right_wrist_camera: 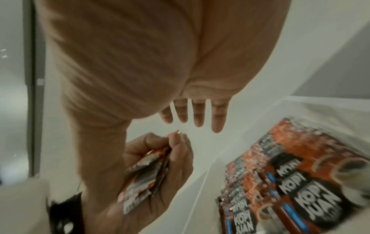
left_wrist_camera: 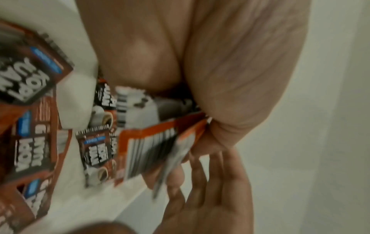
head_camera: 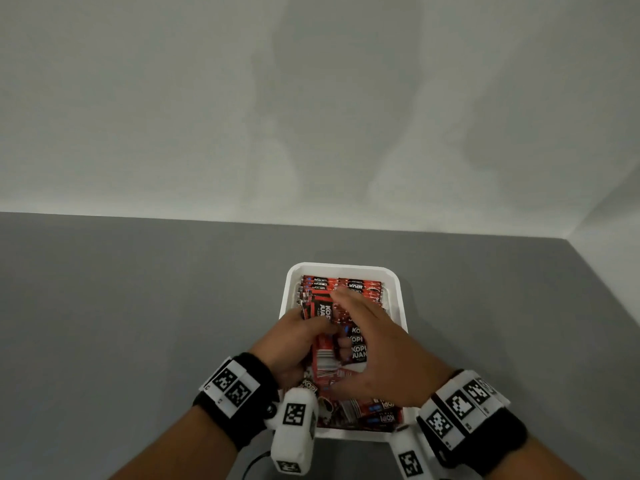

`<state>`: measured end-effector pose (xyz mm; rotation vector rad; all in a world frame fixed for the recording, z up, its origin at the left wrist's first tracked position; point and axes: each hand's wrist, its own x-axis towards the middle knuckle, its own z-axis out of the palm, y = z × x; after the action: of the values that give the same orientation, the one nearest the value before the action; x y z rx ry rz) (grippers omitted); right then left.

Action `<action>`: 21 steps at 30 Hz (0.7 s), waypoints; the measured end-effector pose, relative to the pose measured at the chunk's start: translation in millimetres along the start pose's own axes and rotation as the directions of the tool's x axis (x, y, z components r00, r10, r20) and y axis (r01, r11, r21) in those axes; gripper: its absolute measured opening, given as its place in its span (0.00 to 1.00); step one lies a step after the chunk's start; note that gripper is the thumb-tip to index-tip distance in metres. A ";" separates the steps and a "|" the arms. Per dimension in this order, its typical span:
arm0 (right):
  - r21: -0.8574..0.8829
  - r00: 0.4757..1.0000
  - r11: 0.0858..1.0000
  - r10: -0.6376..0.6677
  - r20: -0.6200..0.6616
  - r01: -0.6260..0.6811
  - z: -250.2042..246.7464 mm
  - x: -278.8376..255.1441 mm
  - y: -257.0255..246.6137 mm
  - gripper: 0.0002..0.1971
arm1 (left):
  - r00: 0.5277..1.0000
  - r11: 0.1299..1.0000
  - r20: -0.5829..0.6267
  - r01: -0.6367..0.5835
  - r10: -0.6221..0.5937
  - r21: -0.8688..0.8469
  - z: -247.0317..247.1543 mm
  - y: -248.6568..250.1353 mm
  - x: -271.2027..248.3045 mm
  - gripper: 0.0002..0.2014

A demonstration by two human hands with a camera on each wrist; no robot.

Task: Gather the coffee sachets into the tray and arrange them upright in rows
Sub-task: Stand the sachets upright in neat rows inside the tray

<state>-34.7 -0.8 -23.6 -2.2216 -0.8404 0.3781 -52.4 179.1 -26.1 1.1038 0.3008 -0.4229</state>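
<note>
A white tray (head_camera: 399, 285) sits on the grey table and holds red "Kopi Juan" coffee sachets (head_camera: 356, 286). Several stand in rows at its far end; others lie flat near the front (head_camera: 381, 410). My left hand (head_camera: 302, 339) hovers over the tray's left side and grips a bundle of sachets (head_camera: 323, 360) edge-on. In the left wrist view that bundle (left_wrist_camera: 156, 145) is pinched between thumb and fingers. My right hand (head_camera: 367, 330) is spread over the middle of the tray, fingers (right_wrist_camera: 198, 114) straight, holding nothing. The right wrist view shows the left hand's bundle (right_wrist_camera: 144, 172) beside overlapping sachets (right_wrist_camera: 300, 182).
The grey table (head_camera: 138, 306) runs to a pale wall behind and a wall corner at the right. A dark cable (head_camera: 254, 460) lies near the table's front edge by my left forearm. Loose sachets (left_wrist_camera: 34, 152) lie on the tray floor (left_wrist_camera: 80, 98).
</note>
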 end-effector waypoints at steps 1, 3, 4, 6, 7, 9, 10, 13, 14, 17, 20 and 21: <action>-0.052 1.000 0.998 -0.022 0.010 0.023 0.0 4.0 -3.7 0.65 | 1.000 0.999 0.002 -0.007 0.007 -0.032 4.4 1.7 1.8 0.05; -0.143 0.999 0.988 -0.050 0.012 0.052 0.1 11.9 -11.4 0.68 | 1.000 0.999 0.011 -0.016 0.016 -0.042 11.1 4.7 2.4 0.04; -0.181 0.998 0.982 -0.056 0.005 0.056 -0.4 16.1 -14.7 0.68 | 1.000 0.999 0.011 -0.017 0.017 -0.031 12.4 5.3 2.6 0.06; -0.215 0.999 0.976 -0.032 -0.005 0.030 -3.0 22.8 -20.8 0.67 | 0.999 1.000 0.036 -0.013 0.013 -0.014 12.9 6.3 1.5 0.11; -0.213 1.000 0.977 -0.019 -0.013 0.016 -4.8 25.7 -22.8 0.66 | 0.999 1.000 0.054 -0.006 0.007 -0.010 12.4 6.9 0.5 0.15; -0.221 1.000 0.975 -0.010 -0.007 0.008 -8.2 29.4 -26.4 0.65 | 0.997 1.000 0.082 0.002 -0.001 -0.007 10.8 8.8 -2.0 0.16; -0.238 1.000 0.971 -0.009 0.002 0.009 -9.2 29.9 -28.0 0.65 | 0.996 1.000 0.088 0.006 -0.005 -0.009 9.8 9.6 -3.3 0.13; -0.282 1.000 0.959 -0.017 0.020 0.022 -11.1 30.8 -31.9 0.67 | 0.994 1.000 0.108 0.010 -0.009 -0.012 7.1 11.8 -5.5 0.12; -0.281 1.000 0.959 -0.027 0.014 0.030 -11.1 32.0 -32.5 0.65 | 0.993 1.000 0.117 0.004 -0.002 -0.018 7.1 13.2 -5.9 0.12; -0.235 0.998 0.971 -0.052 -0.024 0.045 -10.5 35.2 -30.5 0.60 | 0.992 0.996 0.127 -0.001 0.012 -0.085 8.4 16.8 -3.9 0.12; -0.113 1.000 0.994 0.001 0.015 0.001 -12.4 30.2 -24.4 0.67 | 0.992 0.994 0.119 -0.017 0.030 -0.109 10.1 15.6 -1.9 0.12; 0.023 0.999 0.999 0.043 0.027 -0.044 -15.4 27.9 -24.4 0.68 | 0.991 0.994 0.119 -0.044 0.056 -0.105 11.0 13.9 -2.0 0.12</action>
<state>-17.5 22.6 4.1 -2.2203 -0.7988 0.4373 -47.3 174.9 -9.5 0.9796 0.1847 -0.4240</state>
